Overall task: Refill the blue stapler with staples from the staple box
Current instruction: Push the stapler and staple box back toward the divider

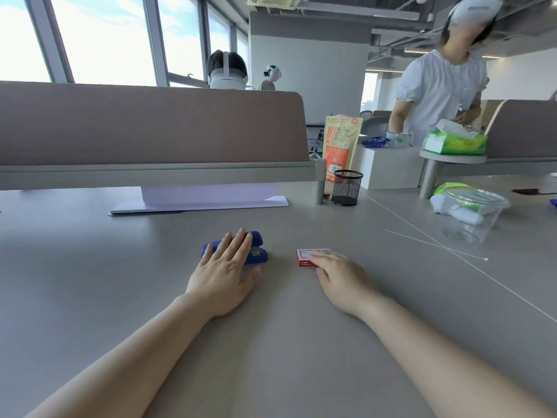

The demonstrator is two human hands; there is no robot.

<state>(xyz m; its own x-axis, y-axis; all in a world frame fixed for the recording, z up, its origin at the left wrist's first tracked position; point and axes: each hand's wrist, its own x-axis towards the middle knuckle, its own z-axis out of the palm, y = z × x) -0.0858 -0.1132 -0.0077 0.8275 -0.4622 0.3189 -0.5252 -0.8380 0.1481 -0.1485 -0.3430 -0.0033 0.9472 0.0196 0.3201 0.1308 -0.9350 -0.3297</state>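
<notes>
The blue stapler (257,250) lies on the grey desk (271,342), its mouth toward the right. My left hand (224,274) rests flat over it, fingers spread across its top and thumb beside its near edge; I cannot tell if it grips. To the right sits the small red and white staple box (305,256), closed and flat on the desk. My right hand (340,277) lies on its right end with fingers curled over it.
A black mesh pen cup (347,187) and an orange pouch (342,143) stand behind. A clear plastic tub (473,215) sits at the right, thin white sticks (437,245) before it. A padded divider (150,128) with paper (211,197) beneath spans the back. A person stands far right.
</notes>
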